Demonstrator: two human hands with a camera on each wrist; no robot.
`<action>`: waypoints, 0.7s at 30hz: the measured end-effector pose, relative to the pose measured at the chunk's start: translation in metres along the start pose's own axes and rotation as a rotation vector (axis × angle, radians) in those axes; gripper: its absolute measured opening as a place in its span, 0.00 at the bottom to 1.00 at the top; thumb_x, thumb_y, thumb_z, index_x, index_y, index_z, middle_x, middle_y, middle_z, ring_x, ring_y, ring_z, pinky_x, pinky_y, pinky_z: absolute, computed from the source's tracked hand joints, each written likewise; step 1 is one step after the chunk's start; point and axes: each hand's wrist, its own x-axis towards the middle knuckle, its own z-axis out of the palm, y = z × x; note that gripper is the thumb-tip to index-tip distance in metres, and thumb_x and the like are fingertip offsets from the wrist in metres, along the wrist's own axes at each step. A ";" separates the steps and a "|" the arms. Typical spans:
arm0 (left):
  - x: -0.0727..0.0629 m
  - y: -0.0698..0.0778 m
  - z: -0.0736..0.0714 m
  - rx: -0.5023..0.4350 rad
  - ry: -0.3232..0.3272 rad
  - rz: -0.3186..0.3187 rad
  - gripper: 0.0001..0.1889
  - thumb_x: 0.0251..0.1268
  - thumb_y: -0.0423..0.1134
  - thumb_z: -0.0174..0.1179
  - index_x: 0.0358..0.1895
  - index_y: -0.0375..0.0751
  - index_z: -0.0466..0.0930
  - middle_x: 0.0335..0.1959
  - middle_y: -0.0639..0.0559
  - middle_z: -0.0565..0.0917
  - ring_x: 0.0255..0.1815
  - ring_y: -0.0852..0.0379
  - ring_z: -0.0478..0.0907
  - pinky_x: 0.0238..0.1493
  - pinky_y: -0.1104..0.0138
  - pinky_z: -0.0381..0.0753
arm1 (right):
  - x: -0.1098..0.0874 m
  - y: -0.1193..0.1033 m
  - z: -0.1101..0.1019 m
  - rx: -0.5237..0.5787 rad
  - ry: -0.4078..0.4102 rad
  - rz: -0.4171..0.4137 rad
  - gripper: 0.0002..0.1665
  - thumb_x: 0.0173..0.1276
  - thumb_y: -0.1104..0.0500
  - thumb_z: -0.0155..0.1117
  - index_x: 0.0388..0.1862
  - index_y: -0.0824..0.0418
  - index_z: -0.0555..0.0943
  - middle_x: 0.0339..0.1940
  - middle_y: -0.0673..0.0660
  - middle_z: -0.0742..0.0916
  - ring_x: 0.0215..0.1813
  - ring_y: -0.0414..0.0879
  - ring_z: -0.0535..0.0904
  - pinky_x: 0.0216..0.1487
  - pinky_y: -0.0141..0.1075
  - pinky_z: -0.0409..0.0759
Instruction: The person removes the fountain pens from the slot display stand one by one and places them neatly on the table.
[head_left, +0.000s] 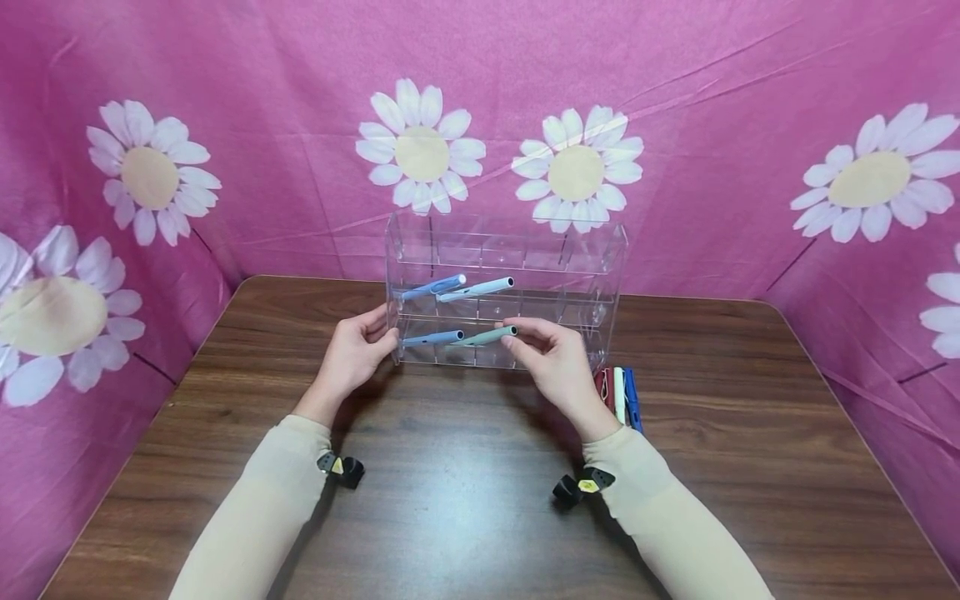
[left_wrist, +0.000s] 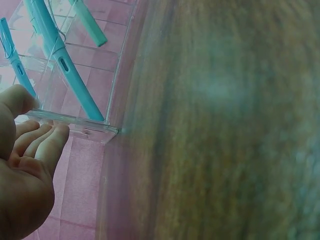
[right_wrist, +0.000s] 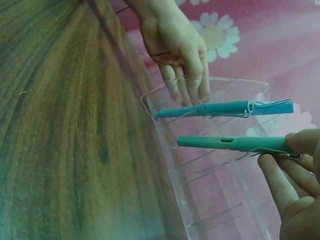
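Note:
A clear plastic tiered rack (head_left: 501, 312) stands at the table's far side. My left hand (head_left: 352, 354) holds its left side panel, thumb on one face and fingers on the other, as the left wrist view shows. My right hand (head_left: 558, 367) pinches a green pen (head_left: 487, 337) by its capped end, near the clip. In the right wrist view the green pen (right_wrist: 207, 143) lies slanted across the lower tier, beside a blue pen (right_wrist: 185, 110). On a higher tier rest another blue pen (head_left: 435, 287) and a light blue pen (head_left: 476, 289).
To the right of the rack, partly behind my right wrist, lie a red pen (head_left: 604, 387), a pale green pen (head_left: 619, 393) and a dark blue pen (head_left: 632, 398) on the wooden table (head_left: 450, 508). Pink cloth (head_left: 300, 183) with daisies hangs close behind the rack.

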 end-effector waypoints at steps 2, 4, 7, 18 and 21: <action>0.000 0.000 0.000 0.004 0.000 0.001 0.27 0.75 0.25 0.57 0.75 0.24 0.71 0.70 0.28 0.78 0.71 0.35 0.79 0.59 0.83 0.80 | -0.001 -0.002 -0.002 0.003 0.019 -0.011 0.16 0.73 0.67 0.74 0.58 0.66 0.89 0.55 0.65 0.93 0.50 0.36 0.91 0.49 0.25 0.89; 0.001 0.000 0.000 0.009 -0.003 0.002 0.27 0.75 0.25 0.57 0.75 0.24 0.71 0.70 0.28 0.78 0.71 0.36 0.79 0.59 0.83 0.80 | -0.001 -0.005 -0.003 0.009 0.039 -0.022 0.16 0.73 0.66 0.74 0.58 0.67 0.89 0.55 0.65 0.93 0.50 0.36 0.91 0.49 0.24 0.89; 0.000 0.000 0.000 0.010 -0.002 0.001 0.27 0.75 0.25 0.57 0.75 0.24 0.71 0.71 0.29 0.78 0.71 0.36 0.79 0.59 0.82 0.80 | -0.001 -0.007 -0.006 0.011 0.064 -0.041 0.17 0.73 0.65 0.74 0.58 0.69 0.89 0.54 0.66 0.93 0.48 0.33 0.90 0.48 0.23 0.88; 0.001 0.002 0.000 0.003 -0.003 0.004 0.27 0.75 0.25 0.57 0.75 0.24 0.71 0.70 0.27 0.78 0.71 0.35 0.78 0.59 0.83 0.80 | -0.003 -0.016 -0.014 0.047 0.105 -0.079 0.17 0.73 0.67 0.73 0.58 0.70 0.88 0.54 0.68 0.93 0.46 0.30 0.89 0.45 0.23 0.87; 0.000 0.002 0.000 0.005 -0.002 0.000 0.27 0.75 0.25 0.57 0.75 0.25 0.72 0.70 0.28 0.79 0.71 0.35 0.79 0.58 0.83 0.80 | -0.003 -0.017 -0.017 0.049 0.120 -0.087 0.17 0.73 0.66 0.73 0.58 0.69 0.89 0.53 0.68 0.93 0.44 0.30 0.88 0.43 0.23 0.87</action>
